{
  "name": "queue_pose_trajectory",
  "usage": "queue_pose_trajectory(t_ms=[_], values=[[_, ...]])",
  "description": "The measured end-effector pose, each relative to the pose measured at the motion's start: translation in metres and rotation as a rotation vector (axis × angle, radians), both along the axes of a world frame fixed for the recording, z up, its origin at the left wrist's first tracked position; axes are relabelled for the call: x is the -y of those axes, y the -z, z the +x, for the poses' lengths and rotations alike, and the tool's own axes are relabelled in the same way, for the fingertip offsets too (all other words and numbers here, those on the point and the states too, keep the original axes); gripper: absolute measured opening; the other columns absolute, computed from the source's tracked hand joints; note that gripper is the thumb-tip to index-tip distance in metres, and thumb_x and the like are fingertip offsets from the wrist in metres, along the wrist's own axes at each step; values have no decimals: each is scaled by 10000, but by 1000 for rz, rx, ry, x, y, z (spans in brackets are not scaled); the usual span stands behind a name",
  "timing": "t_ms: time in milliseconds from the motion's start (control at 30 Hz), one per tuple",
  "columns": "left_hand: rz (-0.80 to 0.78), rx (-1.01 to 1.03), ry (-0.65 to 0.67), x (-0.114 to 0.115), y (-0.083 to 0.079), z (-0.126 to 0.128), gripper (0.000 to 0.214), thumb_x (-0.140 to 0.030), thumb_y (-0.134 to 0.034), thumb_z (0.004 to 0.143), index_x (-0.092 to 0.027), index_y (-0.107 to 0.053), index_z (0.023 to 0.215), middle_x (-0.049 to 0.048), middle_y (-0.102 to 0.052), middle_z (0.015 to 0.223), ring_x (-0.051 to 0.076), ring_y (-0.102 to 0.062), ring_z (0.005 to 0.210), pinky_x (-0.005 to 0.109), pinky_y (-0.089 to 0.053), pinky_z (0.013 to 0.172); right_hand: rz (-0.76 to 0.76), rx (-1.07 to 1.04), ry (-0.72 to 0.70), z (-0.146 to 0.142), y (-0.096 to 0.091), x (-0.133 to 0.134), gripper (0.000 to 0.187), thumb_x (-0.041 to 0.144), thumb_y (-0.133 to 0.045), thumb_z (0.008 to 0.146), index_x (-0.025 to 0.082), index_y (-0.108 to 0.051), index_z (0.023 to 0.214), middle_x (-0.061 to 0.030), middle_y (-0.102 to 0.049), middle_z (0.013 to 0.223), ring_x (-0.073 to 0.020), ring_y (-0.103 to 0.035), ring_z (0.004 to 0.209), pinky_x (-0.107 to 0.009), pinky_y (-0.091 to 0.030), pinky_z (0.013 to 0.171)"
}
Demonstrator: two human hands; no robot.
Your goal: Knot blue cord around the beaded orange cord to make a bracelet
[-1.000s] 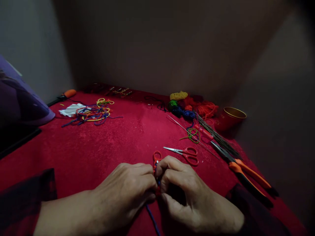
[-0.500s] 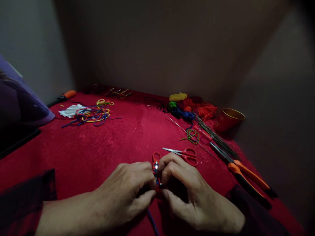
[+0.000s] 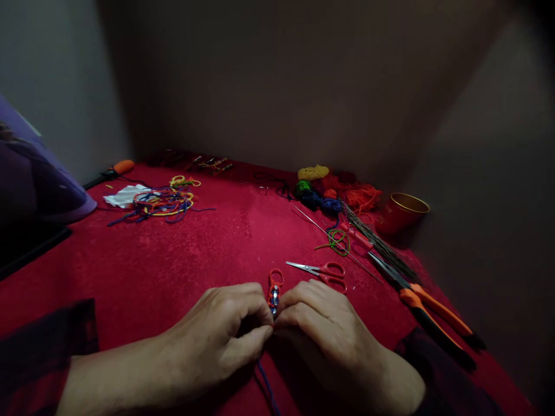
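Observation:
A short knotted cord piece [image 3: 274, 293] of red and blue cord with shiny beads lies between my hands, its red loop [image 3: 276, 276] pointing away from me. My left hand [image 3: 236, 326] pinches its near end, thumb against forefinger. From the other side my right hand [image 3: 323, 335] closes on the same end, its fingertips meeting those of the left. The exact cords under the fingertips are hidden. A blue cord [image 3: 269, 388] trails toward me from below my left hand. Just beyond my right hand lie red-handled scissors [image 3: 325, 271], blades pointing left.
Long-nosed pliers [image 3: 416, 297] with orange grips, a thin metal rod [image 3: 333, 238] and a bundle of thin sticks [image 3: 381, 242] lie right. Yarn balls [image 3: 313, 172] and a red cup [image 3: 401, 212] stand behind them. Tangled cords [image 3: 162, 202] and white paper [image 3: 125, 196] lie back left.
My right hand has lowered and its raised fingers have folded in toward my left fingertips. More of the beaded cord piece shows now. My left hand has hardly moved.

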State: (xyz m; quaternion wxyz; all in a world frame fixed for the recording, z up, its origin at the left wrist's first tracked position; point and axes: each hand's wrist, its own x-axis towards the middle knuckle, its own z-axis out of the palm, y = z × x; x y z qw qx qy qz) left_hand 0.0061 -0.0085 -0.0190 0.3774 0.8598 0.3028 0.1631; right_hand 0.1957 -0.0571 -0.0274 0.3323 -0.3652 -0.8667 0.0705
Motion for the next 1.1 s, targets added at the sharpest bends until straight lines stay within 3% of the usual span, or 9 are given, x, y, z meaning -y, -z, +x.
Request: queue_pose_trajectory(t_ms=[333, 567, 900, 1100], values=[[-112, 93, 10, -2, 2, -3, 128, -134, -507, 861, -186, -583, 771, -24, -602, 782, 113, -554, 724, 219, -415, 675, -61, 23, 14, 0, -4, 2, 112, 77, -486, 826, 144, -576, 820, -76, -605, 788, -179, -521, 709, -321, -413, 645], [-192, 105, -54, -1, 2, -1, 121, -129, -546, 813, -175, -601, 715, -23, -606, 728, 120, -557, 688, 219, -414, 637, -76, 77, 32, -2, -2, 1, 116, 104, -482, 833, 145, -575, 776, -74, -598, 773, -175, -504, 689, -314, -391, 622], [-157, 86, -31, -2, 0, -1, 122, -153, -512, 840, -175, -584, 744, -16, -587, 745, 126, -534, 686, 233, -407, 635, -136, -60, 75, -1, -6, 2, 119, 86, -472, 856, 143, -571, 826, -68, -582, 778, -184, -508, 730, -328, -390, 661], [-182, 117, -46, -2, 1, -2, 130, -154, -518, 842, -175, -582, 730, -15, -589, 736, 128, -541, 690, 232, -406, 639, -129, -9, 40, -2, -2, 0, 93, 98, -495, 850, 155, -562, 823, -72, -597, 798, -190, -516, 733, -329, -396, 650]])
